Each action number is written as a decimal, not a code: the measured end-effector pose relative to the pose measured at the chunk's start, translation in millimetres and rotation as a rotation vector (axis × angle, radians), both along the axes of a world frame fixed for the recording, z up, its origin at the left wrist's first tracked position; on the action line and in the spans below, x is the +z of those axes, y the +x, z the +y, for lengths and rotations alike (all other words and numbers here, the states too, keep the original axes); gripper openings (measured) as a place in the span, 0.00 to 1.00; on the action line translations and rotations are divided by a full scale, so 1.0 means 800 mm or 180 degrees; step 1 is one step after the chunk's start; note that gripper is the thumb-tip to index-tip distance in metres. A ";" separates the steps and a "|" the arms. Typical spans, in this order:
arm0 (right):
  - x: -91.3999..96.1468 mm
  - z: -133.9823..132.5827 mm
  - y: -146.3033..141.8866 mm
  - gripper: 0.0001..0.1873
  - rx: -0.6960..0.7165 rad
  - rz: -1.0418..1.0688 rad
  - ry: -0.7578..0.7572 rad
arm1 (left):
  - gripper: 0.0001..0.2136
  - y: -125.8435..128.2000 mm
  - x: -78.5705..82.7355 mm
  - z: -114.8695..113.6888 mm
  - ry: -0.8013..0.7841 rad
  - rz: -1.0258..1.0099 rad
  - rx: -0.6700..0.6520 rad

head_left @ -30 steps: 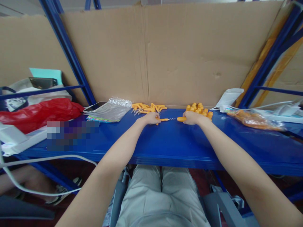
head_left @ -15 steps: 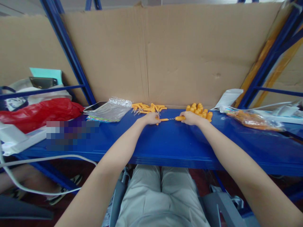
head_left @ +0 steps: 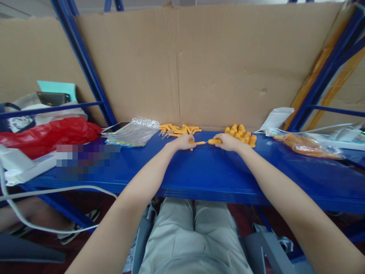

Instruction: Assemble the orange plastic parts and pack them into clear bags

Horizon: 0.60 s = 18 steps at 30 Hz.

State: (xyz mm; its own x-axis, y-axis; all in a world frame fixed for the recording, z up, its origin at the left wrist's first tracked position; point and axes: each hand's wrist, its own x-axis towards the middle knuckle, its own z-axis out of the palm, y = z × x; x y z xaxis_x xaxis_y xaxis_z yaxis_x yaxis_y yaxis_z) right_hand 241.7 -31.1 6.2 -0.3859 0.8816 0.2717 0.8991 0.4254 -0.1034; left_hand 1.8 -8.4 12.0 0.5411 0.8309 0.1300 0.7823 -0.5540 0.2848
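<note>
My left hand [head_left: 185, 142] is closed on the handle of an orange corkscrew [head_left: 201, 143], its ridged shank and metal spiral pointing right. Opposite it, my right hand [head_left: 225, 142] grips an orange sleeve [head_left: 213, 141] lying level, its near end at the spiral's tip. Only a short bit of bare metal shows between the two orange parts; whether the tip is inside the sleeve I cannot tell. Behind my left hand lies a pile of orange corkscrew pieces [head_left: 179, 130] with metal spirals. Several orange sleeves [head_left: 241, 133] stand grouped behind my right hand.
The blue shelf [head_left: 211, 171] is backed by a cardboard sheet [head_left: 228, 68]. Clear plastic bags [head_left: 139, 133] lie to the left, near a red bag [head_left: 54, 133]. A bag of orange pieces [head_left: 308, 146] sits right. A white cable [head_left: 57, 231] loops at lower left.
My right hand has moved left with the sleeve, and my left hand slightly right. The gap between sleeve and corkscrew shank has narrowed, with less spiral showing.
</note>
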 end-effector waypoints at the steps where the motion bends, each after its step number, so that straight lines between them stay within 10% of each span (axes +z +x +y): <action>1: 0.000 -0.001 -0.003 0.17 0.0085 0.0031 0.0039 | 0.10 0.001 0.000 -0.001 0.0056 -0.0051 -0.0023; 18: -0.007 -0.003 -0.016 0.21 0.0222 0.0076 0.0184 | 0.11 0.004 -0.001 -0.002 0.0482 -0.0160 0.0040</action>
